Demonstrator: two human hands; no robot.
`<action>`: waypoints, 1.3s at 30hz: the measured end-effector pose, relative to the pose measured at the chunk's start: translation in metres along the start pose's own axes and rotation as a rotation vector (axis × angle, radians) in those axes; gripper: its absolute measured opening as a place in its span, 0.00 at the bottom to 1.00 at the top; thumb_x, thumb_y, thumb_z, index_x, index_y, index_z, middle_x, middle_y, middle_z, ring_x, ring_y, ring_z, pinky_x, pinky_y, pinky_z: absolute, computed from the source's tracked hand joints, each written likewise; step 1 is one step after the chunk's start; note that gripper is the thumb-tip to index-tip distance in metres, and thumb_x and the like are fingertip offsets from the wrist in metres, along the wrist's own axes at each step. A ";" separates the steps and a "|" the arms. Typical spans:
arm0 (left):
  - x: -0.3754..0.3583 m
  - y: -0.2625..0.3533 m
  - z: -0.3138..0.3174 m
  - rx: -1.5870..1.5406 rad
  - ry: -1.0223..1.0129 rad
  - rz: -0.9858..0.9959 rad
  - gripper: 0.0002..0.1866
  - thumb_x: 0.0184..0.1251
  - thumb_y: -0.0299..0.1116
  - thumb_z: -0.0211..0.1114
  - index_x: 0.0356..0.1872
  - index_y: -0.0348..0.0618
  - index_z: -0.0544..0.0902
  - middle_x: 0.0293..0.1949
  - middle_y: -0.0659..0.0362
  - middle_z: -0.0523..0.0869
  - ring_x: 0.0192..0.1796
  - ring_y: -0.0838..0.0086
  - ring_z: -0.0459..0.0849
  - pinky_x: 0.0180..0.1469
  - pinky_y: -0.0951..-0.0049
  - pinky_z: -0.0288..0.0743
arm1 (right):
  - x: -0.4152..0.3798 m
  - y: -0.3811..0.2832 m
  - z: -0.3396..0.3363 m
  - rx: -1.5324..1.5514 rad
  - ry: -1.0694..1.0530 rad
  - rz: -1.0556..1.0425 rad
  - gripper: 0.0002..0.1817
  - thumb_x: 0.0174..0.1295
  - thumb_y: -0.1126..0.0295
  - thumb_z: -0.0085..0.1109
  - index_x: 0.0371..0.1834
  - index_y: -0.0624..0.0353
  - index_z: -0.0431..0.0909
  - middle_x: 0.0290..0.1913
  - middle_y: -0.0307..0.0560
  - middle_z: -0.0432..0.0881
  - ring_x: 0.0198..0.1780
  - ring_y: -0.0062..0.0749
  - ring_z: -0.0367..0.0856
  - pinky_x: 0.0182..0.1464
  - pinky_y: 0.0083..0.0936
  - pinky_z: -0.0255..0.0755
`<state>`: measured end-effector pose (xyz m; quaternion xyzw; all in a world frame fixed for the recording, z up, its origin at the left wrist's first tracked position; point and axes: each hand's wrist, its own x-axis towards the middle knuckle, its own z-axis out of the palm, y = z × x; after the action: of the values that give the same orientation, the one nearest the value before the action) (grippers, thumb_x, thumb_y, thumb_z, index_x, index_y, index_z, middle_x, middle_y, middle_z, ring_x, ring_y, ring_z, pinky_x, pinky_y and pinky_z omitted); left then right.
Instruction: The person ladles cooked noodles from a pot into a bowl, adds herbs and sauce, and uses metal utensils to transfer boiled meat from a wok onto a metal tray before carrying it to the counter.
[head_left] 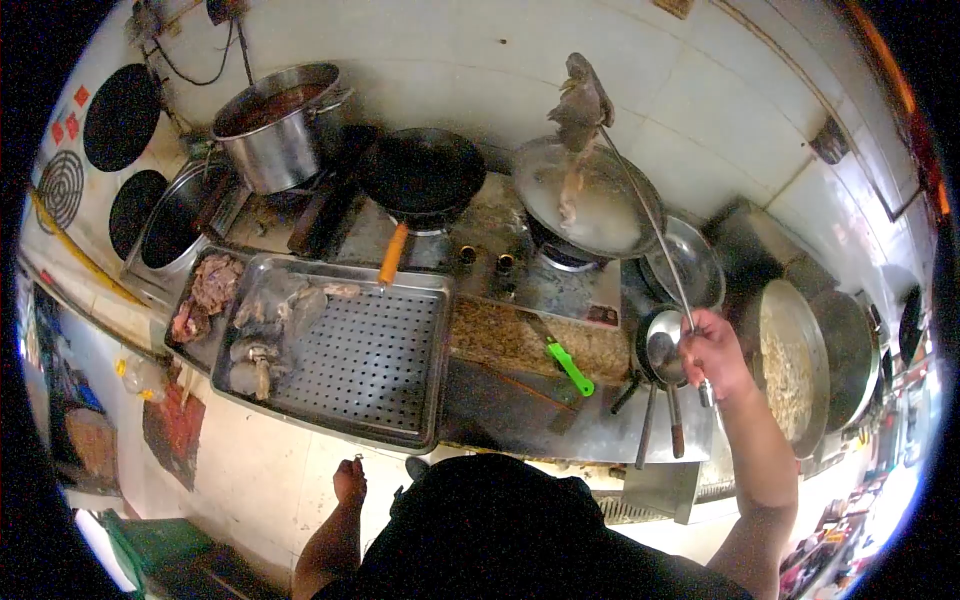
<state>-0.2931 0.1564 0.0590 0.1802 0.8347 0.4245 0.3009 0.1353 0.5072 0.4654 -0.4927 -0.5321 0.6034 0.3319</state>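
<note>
My right hand is closed round the handle of a long thin metal utensil. At its far end hangs a brownish piece of meat, which hides the utensil's head. The meat is above a wide pan of cloudy, whitish liquid, and a paler strip hangs towards the liquid. My left hand is low, in front of the counter, with its fingers curled; a tiny glint shows at them, too small to name. Nearest to it is a perforated metal tray with several pieces of meat on its left side.
A black wok with an orange handle and a tall steel pot stand at the back. A green-handled knife lies right of the tray. Small pans and a large pan of pale food are near my right arm.
</note>
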 end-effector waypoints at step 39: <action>-0.037 0.139 0.000 -0.756 0.029 -0.073 0.16 0.63 0.42 0.54 0.25 0.39 0.73 0.21 0.62 0.73 0.25 0.78 0.72 0.30 0.77 0.68 | 0.108 0.063 0.202 -1.124 -0.791 0.145 0.08 0.47 0.71 0.55 0.31 0.58 0.70 0.18 0.42 0.70 0.17 0.29 0.69 0.18 0.26 0.62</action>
<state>-0.2594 0.2156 0.1856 0.0204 0.6294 0.6939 0.3492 -0.0804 0.5299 0.3680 -0.3671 -0.8108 0.3913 -0.2340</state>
